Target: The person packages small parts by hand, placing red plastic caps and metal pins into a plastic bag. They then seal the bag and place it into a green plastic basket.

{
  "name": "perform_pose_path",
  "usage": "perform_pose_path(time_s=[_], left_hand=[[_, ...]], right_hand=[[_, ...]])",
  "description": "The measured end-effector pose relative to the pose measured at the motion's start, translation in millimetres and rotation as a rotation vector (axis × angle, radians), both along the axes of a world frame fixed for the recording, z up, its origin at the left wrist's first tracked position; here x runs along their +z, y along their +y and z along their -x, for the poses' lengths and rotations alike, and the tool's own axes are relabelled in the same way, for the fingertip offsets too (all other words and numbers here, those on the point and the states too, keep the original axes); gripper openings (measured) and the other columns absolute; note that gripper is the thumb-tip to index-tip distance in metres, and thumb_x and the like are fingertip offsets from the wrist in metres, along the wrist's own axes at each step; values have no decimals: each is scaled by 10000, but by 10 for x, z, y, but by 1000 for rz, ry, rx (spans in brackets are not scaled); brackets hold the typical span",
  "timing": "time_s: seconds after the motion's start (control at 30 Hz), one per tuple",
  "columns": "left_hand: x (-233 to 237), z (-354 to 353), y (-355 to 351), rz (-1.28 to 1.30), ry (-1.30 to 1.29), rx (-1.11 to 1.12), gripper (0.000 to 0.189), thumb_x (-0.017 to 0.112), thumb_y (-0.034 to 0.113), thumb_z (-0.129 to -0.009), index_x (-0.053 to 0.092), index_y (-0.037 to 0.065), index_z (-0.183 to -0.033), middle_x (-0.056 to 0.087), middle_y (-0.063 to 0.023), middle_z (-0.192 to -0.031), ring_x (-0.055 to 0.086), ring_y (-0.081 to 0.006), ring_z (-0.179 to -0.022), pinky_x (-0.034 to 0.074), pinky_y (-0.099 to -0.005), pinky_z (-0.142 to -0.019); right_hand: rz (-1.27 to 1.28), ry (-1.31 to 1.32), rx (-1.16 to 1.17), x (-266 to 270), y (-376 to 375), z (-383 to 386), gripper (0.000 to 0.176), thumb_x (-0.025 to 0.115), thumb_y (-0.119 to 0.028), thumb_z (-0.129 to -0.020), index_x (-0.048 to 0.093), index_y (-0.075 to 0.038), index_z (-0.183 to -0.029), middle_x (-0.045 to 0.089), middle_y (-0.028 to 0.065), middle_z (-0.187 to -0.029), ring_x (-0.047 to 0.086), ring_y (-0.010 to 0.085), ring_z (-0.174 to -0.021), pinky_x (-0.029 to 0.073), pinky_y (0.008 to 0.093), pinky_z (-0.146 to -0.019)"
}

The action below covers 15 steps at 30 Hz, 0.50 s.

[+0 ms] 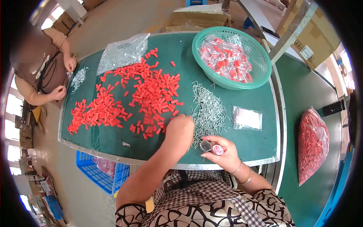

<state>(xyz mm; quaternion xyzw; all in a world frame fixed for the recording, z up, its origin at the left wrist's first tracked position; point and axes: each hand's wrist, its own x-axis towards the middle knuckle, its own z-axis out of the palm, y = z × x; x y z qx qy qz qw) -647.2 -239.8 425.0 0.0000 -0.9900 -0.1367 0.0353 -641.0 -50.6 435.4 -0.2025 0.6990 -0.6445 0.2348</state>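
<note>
My right hand point(224, 154), with bangles at its wrist, is closed around a small clear round-mouthed container point(205, 146) and a small round piece with a pinkish-white end point(217, 150). They sit side by side near the table's front edge; what the second piece is I cannot make out. My left hand point(180, 129) is lowered between the red plastic plugs point(155, 92) and the pile of silver screws point(208, 109). Its back faces me, so its fingers are hidden, along with anything in them.
A green basket point(200, 62) holds bagged red pieces. Small clear bags point(247, 118) lie at right, a large plastic bag point(124, 53) at the back. Across the table's left end a person point(45, 68) handles small metal pieces point(79, 78). A full red bag point(313, 145) rests on the right-hand table.
</note>
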Motion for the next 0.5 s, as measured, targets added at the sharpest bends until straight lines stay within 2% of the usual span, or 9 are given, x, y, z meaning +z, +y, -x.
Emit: perform_pose_path(time_s=[0.03,0.07,0.13,0.17,0.2,0.3,0.4,0.5], left_hand=[[-20,1,-71,-51,11,-24,100,630,11,-675,559,-26,-734,593,-168,-745,618,-307,-688,499,-404,-619],[-25,-5,-136,-102,21,-47,103,631,11,-677,562,-33,-738,594,-165,-731,617,-300,-678,499,-395,-614],[15,-45,-219,-347,20,35,104,635,22,-702,568,-43,-748,590,-142,-699,607,-252,-644,492,-367,-598],[31,-75,-263,-470,18,80,107,637,27,-715,572,-48,-754,588,-130,-683,601,-227,-626,489,-353,-590],[19,-107,-326,-699,-97,132,77,623,39,-774,585,-22,-802,574,-59,-676,554,-135,-596,451,-292,-543],[206,-209,-403,-1196,-328,308,46,607,34,-809,583,12,-841,557,2,-703,509,-77,-598,402,-244,-519],[164,-334,-439,-1398,-301,272,80,607,76,-845,592,22,-902,545,52,-729,476,-32,-627,379,-192,-545],[236,-422,-380,-1409,-252,295,73,621,50,-831,596,28,-896,556,45,-738,467,-30,-609,380,-193,-546]], right_hand=[[5,-14,-8,29,-16,11,494,802,-50,-686,613,-50,-1143,497,-61,-726,424,29,-655,372,194,-575],[1,-20,-16,15,-22,20,479,799,-62,-690,617,-53,-1134,541,-35,-773,465,37,-669,407,209,-597],[-8,-37,-26,-36,-39,30,450,792,-85,-699,623,-60,-1115,629,18,-867,547,53,-696,478,240,-642],[-48,12,-24,-37,-46,38,450,791,-97,-700,623,-64,-1116,636,29,-881,558,67,-711,480,244,-657],[-88,62,-21,-34,-57,52,450,790,-110,-702,623,-68,-1118,643,41,-895,569,81,-726,483,249,-672],[-134,81,-8,-25,-97,66,449,786,-143,-706,623,-76,-1119,653,63,-919,591,132,-757,485,266,-699],[-144,79,5,-6,-156,91,446,784,-157,-706,624,-77,-1115,654,74,-922,602,166,-761,487,281,-704],[-87,151,7,-84,-230,107,439,783,-166,-706,625,-78,-1106,656,83,-919,611,180,-768,490,291,-708]])
